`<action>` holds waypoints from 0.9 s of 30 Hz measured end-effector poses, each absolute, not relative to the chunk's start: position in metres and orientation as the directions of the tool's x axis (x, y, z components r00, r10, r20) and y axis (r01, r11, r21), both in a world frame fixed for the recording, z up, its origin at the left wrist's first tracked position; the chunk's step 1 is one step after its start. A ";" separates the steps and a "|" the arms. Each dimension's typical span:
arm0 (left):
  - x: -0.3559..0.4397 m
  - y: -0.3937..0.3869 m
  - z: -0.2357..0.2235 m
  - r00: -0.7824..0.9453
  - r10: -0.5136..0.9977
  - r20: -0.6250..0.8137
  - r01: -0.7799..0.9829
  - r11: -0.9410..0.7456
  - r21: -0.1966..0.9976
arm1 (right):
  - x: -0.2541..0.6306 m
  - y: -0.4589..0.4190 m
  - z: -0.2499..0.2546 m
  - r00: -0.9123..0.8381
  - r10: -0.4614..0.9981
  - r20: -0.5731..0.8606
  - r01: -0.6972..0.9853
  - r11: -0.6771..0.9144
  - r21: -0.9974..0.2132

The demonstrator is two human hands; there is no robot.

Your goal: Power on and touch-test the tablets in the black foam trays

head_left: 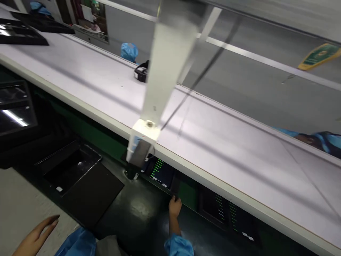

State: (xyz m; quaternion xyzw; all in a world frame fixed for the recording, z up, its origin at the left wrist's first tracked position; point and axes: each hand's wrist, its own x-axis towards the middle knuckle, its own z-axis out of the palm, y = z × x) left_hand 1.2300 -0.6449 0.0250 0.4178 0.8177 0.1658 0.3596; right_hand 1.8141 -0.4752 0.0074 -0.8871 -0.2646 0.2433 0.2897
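My right hand (175, 207) reaches under the long white table, its fingers closed at the near edge of a black tray (174, 186). In that tray lies a dark panel (158, 170) with a column of bright green stripes and small white labels. My left hand (37, 234) is at the lower left, thumb and fingers apart, with nothing in it. Nearest to it are a flat black board (98, 192) and a black open frame (71, 167) with a small white label.
A white post carries a white box (144, 137) at the front edge of the table (239, 153). More green-striped panels (226, 213) lie under it at right. Black framed panels (21, 33) rest at the far left. A black headset (141, 72) sits behind the post. People in blue caps are beyond.
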 end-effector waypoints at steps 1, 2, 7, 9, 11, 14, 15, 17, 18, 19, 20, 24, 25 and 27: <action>1.215 -0.627 0.027 -0.407 0.826 -0.390 0.583 0.564 0.585 | 1.793 -0.488 0.004 0.738 0.617 -0.272 0.330 -0.683 -0.652; 1.199 -0.606 0.030 -0.398 0.861 -0.316 0.637 0.507 0.581 | 1.768 -0.501 0.000 0.728 0.627 -0.277 0.329 -0.675 -0.661; 1.133 -0.467 0.036 -0.178 0.977 -0.118 0.852 0.213 0.477 | 1.602 -0.555 -0.037 0.433 0.761 -0.483 0.169 -0.594 -0.786; 1.126 -0.416 0.027 -0.059 0.994 -0.090 0.885 0.094 0.457 | 1.535 -0.560 -0.047 0.327 0.808 -0.490 0.112 -0.548 -0.829; 1.131 -0.376 0.012 0.061 0.995 -0.081 0.892 -0.018 0.452 | 1.483 -0.555 -0.052 0.358 0.806 -0.470 0.126 -0.541 -0.832; 1.149 -0.334 -0.011 0.226 0.971 -0.081 0.872 -0.164 0.461 | 1.439 -0.540 -0.054 0.530 0.726 -0.437 0.216 -0.615 -0.759; 1.156 -0.324 -0.018 0.261 0.962 -0.085 0.865 -0.194 0.463 | 1.433 -0.537 -0.055 0.575 0.698 -0.426 0.241 -0.642 -0.728; 1.166 -0.310 -0.031 0.300 0.949 -0.094 0.859 -0.226 0.460 | 1.426 -0.535 -0.057 0.624 0.665 -0.410 0.268 -0.675 -0.687; 1.170 -0.306 -0.036 0.311 0.945 -0.099 0.858 -0.235 0.456 | 1.424 -0.537 -0.058 0.636 0.659 -0.402 0.274 -0.680 -0.680; 1.174 -0.303 -0.041 0.323 0.941 -0.102 0.858 -0.245 0.452 | 1.422 -0.540 -0.060 0.646 0.656 -0.391 0.279 -0.679 -0.679; 1.177 -0.302 -0.044 0.337 0.936 -0.103 0.856 -0.259 0.448 | 1.420 -0.543 -0.061 0.654 0.654 -0.380 0.282 -0.678 -0.679; 1.190 -0.303 -0.049 0.394 0.913 -0.101 0.838 -0.312 0.449 | 1.411 -0.552 -0.060 0.687 0.629 -0.363 0.279 -0.691 -0.667; 1.192 -0.303 -0.047 0.403 0.909 -0.101 0.833 -0.319 0.452 | 1.409 -0.553 -0.059 0.695 0.622 -0.360 0.276 -0.693 -0.666; 1.191 -0.301 -0.040 0.425 0.899 -0.105 0.822 -0.334 0.461 | 1.407 -0.553 -0.054 0.702 0.622 -0.347 0.274 -0.685 -0.675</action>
